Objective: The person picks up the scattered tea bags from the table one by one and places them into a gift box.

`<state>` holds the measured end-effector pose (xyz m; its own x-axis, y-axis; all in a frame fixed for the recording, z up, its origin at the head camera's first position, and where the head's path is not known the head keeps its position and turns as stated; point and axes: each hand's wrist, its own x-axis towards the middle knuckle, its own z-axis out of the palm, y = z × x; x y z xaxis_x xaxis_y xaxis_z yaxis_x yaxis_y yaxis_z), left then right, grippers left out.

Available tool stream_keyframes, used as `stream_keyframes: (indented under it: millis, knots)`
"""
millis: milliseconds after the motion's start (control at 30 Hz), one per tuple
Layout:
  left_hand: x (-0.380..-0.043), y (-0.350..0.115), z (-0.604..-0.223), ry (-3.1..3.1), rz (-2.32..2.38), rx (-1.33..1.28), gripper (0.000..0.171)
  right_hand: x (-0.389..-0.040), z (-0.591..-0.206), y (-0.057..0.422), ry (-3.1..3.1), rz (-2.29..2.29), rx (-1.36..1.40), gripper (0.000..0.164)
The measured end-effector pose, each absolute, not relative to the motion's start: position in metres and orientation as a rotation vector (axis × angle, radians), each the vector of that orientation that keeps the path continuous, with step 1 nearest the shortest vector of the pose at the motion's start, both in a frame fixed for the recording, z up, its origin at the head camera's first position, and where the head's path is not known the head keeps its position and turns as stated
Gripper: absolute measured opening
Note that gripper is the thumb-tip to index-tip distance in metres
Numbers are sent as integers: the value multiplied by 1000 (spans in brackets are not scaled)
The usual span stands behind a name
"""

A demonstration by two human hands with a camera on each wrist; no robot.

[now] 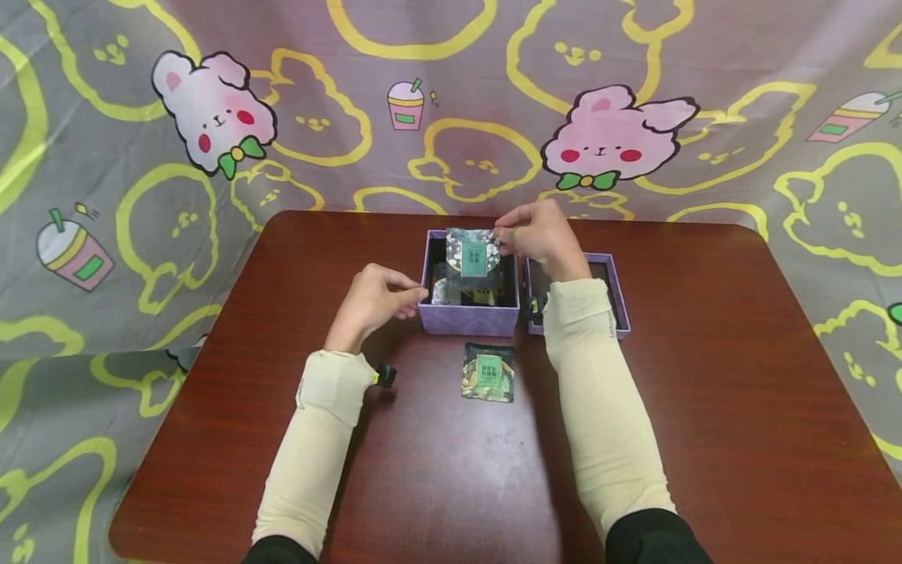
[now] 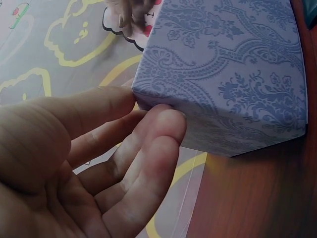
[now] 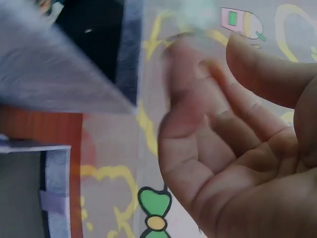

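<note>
In the head view my right hand (image 1: 543, 239) pinches the right edge of a dark, flat sachet (image 1: 474, 258) with a teal label, held up over a purple box (image 1: 468, 321). In the right wrist view that hand (image 3: 223, 129) shows curled fingers, and the sachet is only a pale blur. My left hand (image 1: 377, 301) holds the box's left side near its front corner. Thumb and fingertips of the left hand (image 2: 114, 148) meet the patterned box (image 2: 223, 74) in the left wrist view. More sachets lie inside the box, partly hidden.
A second sachet (image 1: 488, 372) with a green label lies on the brown table (image 1: 705, 392) in front of the box. Right of the box rests a shallow purple lid or tray (image 1: 616, 294), partly covered by my right forearm. A cartoon-print cloth (image 1: 451, 94) hangs behind the table.
</note>
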<state>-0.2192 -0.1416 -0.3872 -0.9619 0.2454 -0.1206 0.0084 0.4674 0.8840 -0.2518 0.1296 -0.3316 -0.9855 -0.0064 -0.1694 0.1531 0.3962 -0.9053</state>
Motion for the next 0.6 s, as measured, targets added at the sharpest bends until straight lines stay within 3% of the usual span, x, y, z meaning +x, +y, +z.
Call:
stream_keyframes:
  millis: [133, 600]
  knots:
    - [-219, -141, -386, 2507, 1485, 241, 17, -248, -333, 135, 2514, -1557, 164, 23]
    - [-218, -144, -388, 2487, 1492, 235, 18, -214, -344, 155, 2668, -1583, 176, 18]
